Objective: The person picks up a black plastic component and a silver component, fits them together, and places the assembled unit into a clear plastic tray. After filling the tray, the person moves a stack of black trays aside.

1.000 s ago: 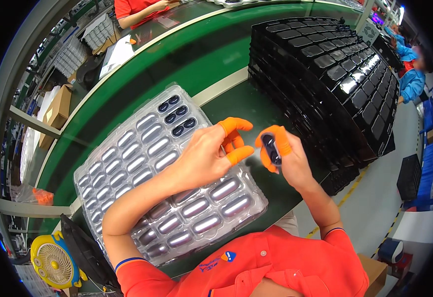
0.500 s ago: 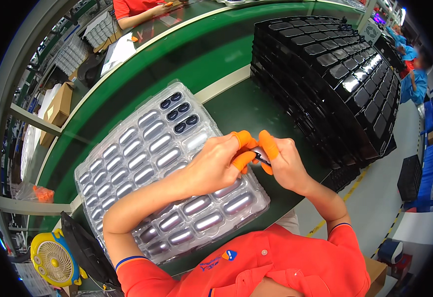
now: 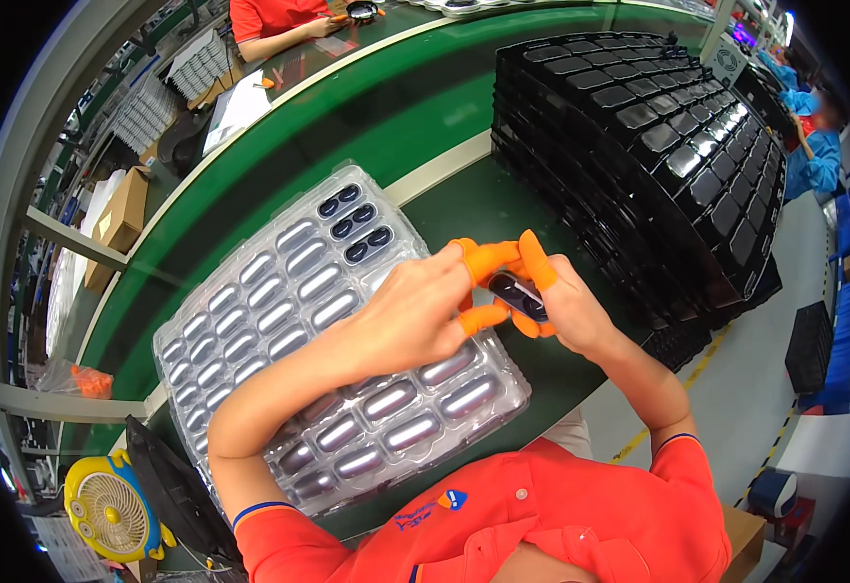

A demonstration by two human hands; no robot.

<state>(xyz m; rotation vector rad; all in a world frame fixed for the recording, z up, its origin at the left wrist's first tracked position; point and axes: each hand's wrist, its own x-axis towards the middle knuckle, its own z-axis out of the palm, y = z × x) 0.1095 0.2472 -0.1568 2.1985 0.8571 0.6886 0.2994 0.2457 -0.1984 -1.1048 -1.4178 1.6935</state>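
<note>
A small dark oval piece with two round glossy lenses (image 3: 518, 295) is gripped by my right hand (image 3: 573, 309), its lens side facing up. Orange finger cots cover the fingers of both hands. My left hand (image 3: 432, 303) is close beside the piece, index finger and thumb spread around its left end; any touch is hard to tell. Under my left forearm lies a clear plastic tray (image 3: 517, 396) with rows of oval pockets. Glossy silver oval shapes (image 3: 410, 428) show in most of them. At its far corner, dark two-lens pieces (image 3: 355, 226) fill several pockets.
A tall stack of black trays (image 3: 629, 175) stands at the right on the green tabletop (image 3: 454, 228). A green conveyor belt (image 3: 347, 136) curves past behind. A yellow fan (image 3: 107, 508) and a black bag (image 3: 177, 486) are at the near left. Across the belt sits a co-worker in red (image 3: 272, 21).
The oval piece has been turned, so its two-lens side now shows. My left finger and thumb have spread away from it. Across the belt, a round dark object appears at the co-worker's hand.
</note>
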